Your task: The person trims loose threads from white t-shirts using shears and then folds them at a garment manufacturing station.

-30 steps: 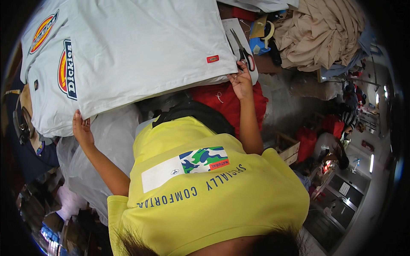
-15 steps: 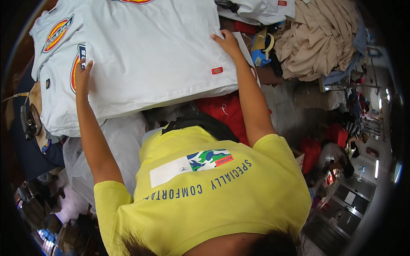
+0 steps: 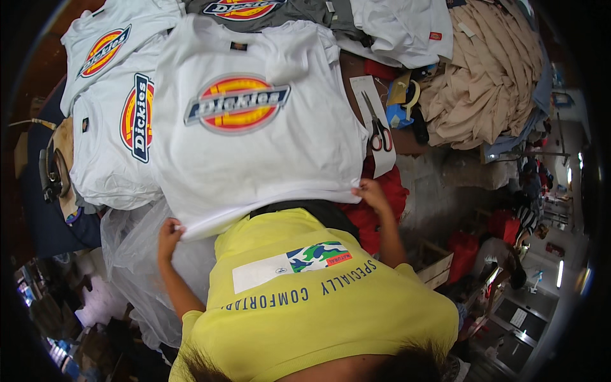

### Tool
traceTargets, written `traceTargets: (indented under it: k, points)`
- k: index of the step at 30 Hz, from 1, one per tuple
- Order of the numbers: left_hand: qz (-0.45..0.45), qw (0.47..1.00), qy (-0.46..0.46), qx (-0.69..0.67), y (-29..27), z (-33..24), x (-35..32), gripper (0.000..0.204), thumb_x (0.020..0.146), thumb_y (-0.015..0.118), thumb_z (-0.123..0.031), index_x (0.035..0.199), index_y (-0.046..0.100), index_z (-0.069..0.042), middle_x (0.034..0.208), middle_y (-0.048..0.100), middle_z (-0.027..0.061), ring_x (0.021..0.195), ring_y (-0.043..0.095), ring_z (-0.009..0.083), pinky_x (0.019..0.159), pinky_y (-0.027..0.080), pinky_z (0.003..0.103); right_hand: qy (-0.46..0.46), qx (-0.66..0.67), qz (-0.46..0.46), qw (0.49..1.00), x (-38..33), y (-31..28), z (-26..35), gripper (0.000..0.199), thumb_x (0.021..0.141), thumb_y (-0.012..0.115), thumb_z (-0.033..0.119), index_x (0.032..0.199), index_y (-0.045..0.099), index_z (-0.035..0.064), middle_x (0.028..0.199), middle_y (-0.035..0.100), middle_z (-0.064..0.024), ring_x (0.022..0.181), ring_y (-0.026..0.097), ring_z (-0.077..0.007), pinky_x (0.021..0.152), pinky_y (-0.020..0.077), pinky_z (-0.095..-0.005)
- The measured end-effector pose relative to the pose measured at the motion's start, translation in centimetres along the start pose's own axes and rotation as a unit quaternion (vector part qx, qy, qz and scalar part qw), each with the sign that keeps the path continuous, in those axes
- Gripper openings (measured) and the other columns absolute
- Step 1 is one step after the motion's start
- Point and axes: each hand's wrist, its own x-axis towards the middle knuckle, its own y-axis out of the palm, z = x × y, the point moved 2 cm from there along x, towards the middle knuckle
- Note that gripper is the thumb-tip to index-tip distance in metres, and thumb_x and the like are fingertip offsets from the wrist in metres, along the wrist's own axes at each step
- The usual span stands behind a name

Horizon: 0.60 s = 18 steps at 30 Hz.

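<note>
A white T-shirt [image 3: 254,159] lies spread in front of me, its neck pointing away. A large oval print [image 3: 237,104] in red and yellow with a dark banner covers its chest. My left hand [image 3: 170,235] pinches the hem at the near left corner. At the near right corner my right hand [image 3: 371,194] grips the same hem between thumb and fingers. The edge between them is drawn toward my body, close to my yellow top. Left of this shirt lie more white shirts [image 3: 111,169] with similar prints.
Black-handled scissors [image 3: 378,130] rest on a white strip [image 3: 386,159] to the right, beside a tape roll [image 3: 412,95]. Beige cloth [image 3: 480,76] is heaped farther right. A clothes iron [image 3: 52,169] stands at far left. Grey shirts [image 3: 299,14] lie at the back. People work at far right.
Both hands have come back toward my body and now hold the shirt's hem. The chest print now shows in the middle; the small red tag near the right corner is out of sight. The scissors are uncovered.
</note>
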Motion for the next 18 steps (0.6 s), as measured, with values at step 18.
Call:
traceTargets:
  k: [18]
  points:
    - [-0.265,0.821,0.356,0.359,3.3,-18.2,6.3,0.027,0.079,0.064,-0.018,0.099,0.054,-0.002,0.101,0.053,0.014,0.093,0.049,0.0302,0.082,0.039,0.036,-0.396,-0.461,-0.116,0.786,6.7,4.9,16.1,0.025,0.073,0.063,0.017,0.094,0.054,0.0057,0.085,0.056,-0.0116,0.076,0.058,-0.0326,0.07,0.046,-0.0418]
